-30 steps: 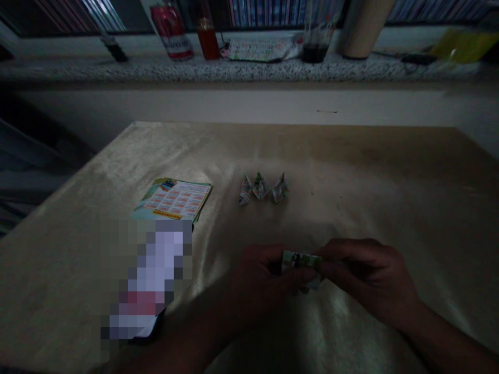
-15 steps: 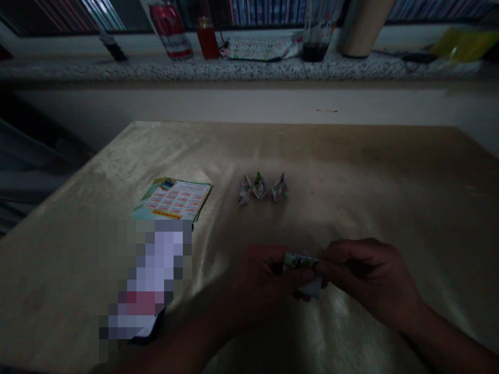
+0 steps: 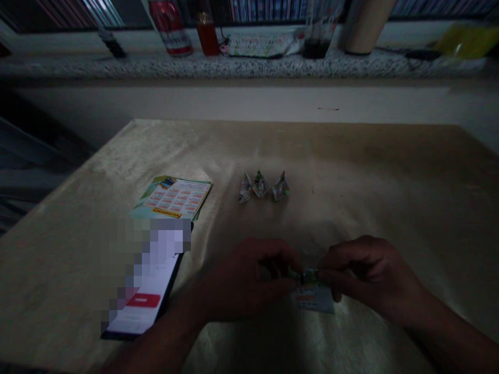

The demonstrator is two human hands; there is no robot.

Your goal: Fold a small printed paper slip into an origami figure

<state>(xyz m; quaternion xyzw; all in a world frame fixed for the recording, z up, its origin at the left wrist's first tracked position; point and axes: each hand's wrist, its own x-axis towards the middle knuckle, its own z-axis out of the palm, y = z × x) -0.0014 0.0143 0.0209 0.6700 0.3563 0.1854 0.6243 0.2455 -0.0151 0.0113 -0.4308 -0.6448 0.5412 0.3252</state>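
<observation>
A small printed sheet of paper, partly folded, is held between both hands low over the table. My left hand pinches its upper left edge between thumb and fingers. At its upper right edge, my right hand grips the paper the same way. A green printed strip shows along the top, with pale paper hanging below. Farther off stand three small folded paper boats: one on the left, one in the middle and one on the right.
A stack of printed leaflets lies on the left of the table. Nearer me is a phone with a lit, partly blurred screen. On the stone windowsill stand a red can, a red bottle and a glass with dark liquid.
My left hand has shifted its hold to the paper's upper edge. The paper has moved slightly toward me, and more of its lower part shows. The boats have not moved.
</observation>
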